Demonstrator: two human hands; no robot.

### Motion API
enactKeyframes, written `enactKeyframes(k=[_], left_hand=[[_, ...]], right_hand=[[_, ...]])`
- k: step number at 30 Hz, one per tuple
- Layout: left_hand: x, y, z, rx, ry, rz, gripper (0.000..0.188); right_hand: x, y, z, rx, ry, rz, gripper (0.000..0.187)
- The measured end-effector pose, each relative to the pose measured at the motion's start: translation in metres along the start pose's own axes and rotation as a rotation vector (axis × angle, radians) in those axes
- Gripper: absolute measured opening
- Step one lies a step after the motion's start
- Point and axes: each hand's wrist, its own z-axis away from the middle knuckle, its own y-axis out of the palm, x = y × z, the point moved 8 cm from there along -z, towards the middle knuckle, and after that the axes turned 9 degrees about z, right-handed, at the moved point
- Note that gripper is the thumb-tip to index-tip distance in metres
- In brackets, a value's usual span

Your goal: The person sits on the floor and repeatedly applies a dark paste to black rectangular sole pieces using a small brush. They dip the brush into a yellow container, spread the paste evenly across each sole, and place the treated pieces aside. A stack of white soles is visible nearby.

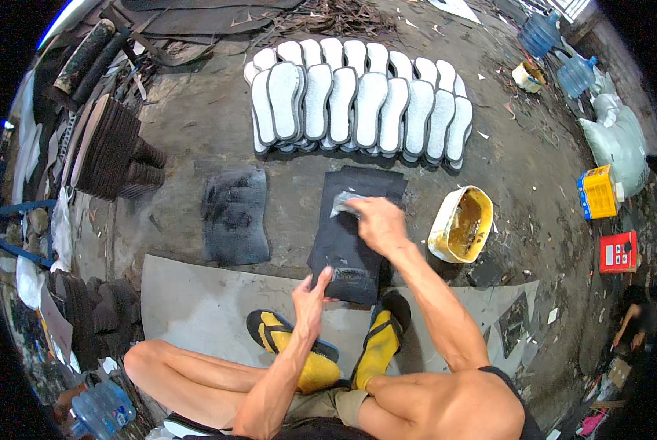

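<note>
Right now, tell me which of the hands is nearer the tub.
Right. The right hand is left of the tub, over the black sheets; the left hand is farther off, at the sheets' lower left edge.

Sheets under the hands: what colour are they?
The sheets are mostly black; the head view shows it.

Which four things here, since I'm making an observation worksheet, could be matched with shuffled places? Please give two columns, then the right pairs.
Things
1. Overlapping black rectangular sheets
2. Cream-coloured rounded tub with brown contents
3. White-topped, dark-edged sole-shaped pieces
4. Yellow fabric socks

Places
A. In dark thong sandals
B. In rows beyond the sheets
C. Beneath the right hand
D. Right of the sheets

Pairs: 1-C; 2-D; 3-B; 4-A
</note>
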Motion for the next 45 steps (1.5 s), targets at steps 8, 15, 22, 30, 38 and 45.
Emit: enactKeyframes(k=[8, 15, 22, 30, 38, 45], left_hand=[[0.065, 0.001, 0.004, 0.029, 0.058, 0.302, 0.031], [0.058, -0.001, 0.008, -0.037, 0.093, 0.194, 0.033], [0.053, 0.009, 0.012, -0.05, 0.176, 0.179, 0.031], [0.049, 0.02, 0.011, -0.118, 0.235, 0.128, 0.018], [0.006, 0.064, -0.022, -0.196, 0.445, -0.24, 0.027], [-0.004, 0.02, -0.019, -0.09, 0.427, -0.099, 0.055]], right_hand=[[-0.001, -0.005, -0.011, 0.008, -0.239, -0.063, 0.038], [-0.033, -0.001, 0.052, 0.424, -0.214, -0.051, 0.048], [0.011, 0.023, 0.016, 0.345, -0.366, -0.087, 0.03], [-0.017, -0.015, 0.075, 0.395, 0.005, -0.013, 0.037], [-0.08, 0.026, -0.041, 0.19, -0.066, -0.098, 0.035], [0.002, -0.005, 0.103, 0.106, -0.213, 0.046, 0.04]])
